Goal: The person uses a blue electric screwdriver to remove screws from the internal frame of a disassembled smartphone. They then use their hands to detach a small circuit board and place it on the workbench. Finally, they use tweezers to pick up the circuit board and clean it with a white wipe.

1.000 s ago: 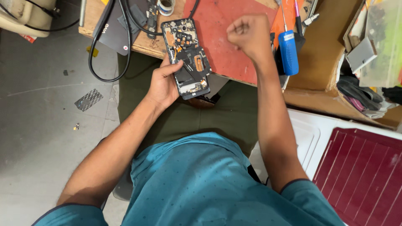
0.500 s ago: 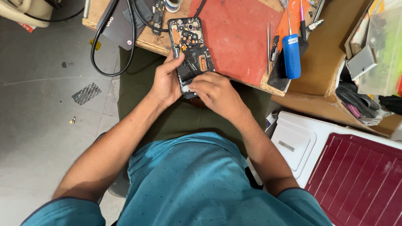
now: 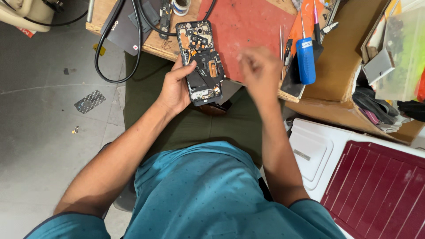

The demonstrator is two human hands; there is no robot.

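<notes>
So the wooden worktop (image 3: pixel 155 44) has a red mat (image 3: pixel 248 26) on it, and off to the right a cardboard box (image 3: pixel 341 66) holds a clear bag of small bits, hard to make out. The phone (image 3: pixel 200 62) is already back-off with its boards exposed, far from reassembled, half over the worktop edge. Left hand (image 3: pixel 175 90) grips its side; right hand (image 3: pixel 259 73) is blurred beside it, can't tell its grip.
</notes>
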